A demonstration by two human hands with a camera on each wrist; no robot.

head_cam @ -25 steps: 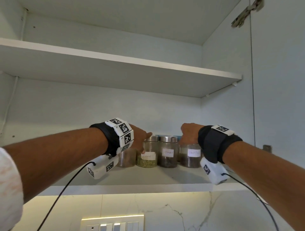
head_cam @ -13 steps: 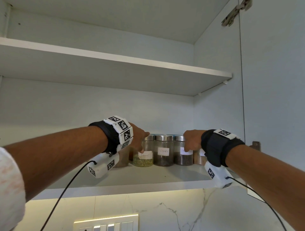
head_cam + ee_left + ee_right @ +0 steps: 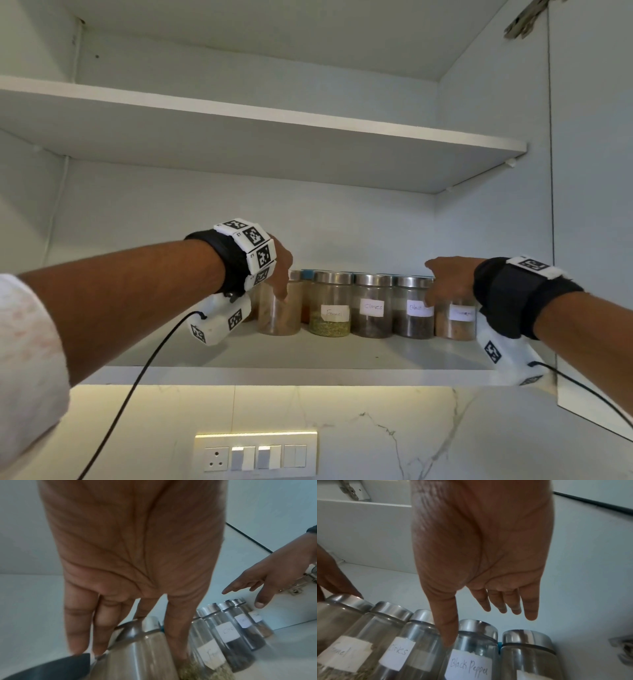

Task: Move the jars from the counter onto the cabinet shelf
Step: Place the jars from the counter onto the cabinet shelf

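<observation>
Several glass jars with steel lids stand in a row on the lower cabinet shelf (image 3: 308, 353). My left hand (image 3: 279, 267) lies over the leftmost jar (image 3: 279, 317), thumb down its front glass. In the left wrist view its fingers (image 3: 77, 628) run straight down past the lid (image 3: 133, 628). Rightward stand the Fennel jar (image 3: 330, 308), the Cloves jar (image 3: 372, 306) and the Black Pepper jar (image 3: 412, 311). My right hand (image 3: 445, 281) hovers above these with fingers spread (image 3: 513, 601); its thumb tip touches the Black Pepper jar (image 3: 471, 655). A tan-filled jar (image 3: 455, 320) ends the row.
More jars stand behind the front row, among them one with a blue lid (image 3: 308, 274). The upper shelf (image 3: 239, 137) hangs bare overhead. The open cabinet door (image 3: 592, 205) stands at the right. A switch plate (image 3: 255, 455) sits on the marble wall below.
The right hand has slid rightward along the row, and its fingers have opened off the lids. The left hand stays on the leftmost jar. The head view has shifted.
</observation>
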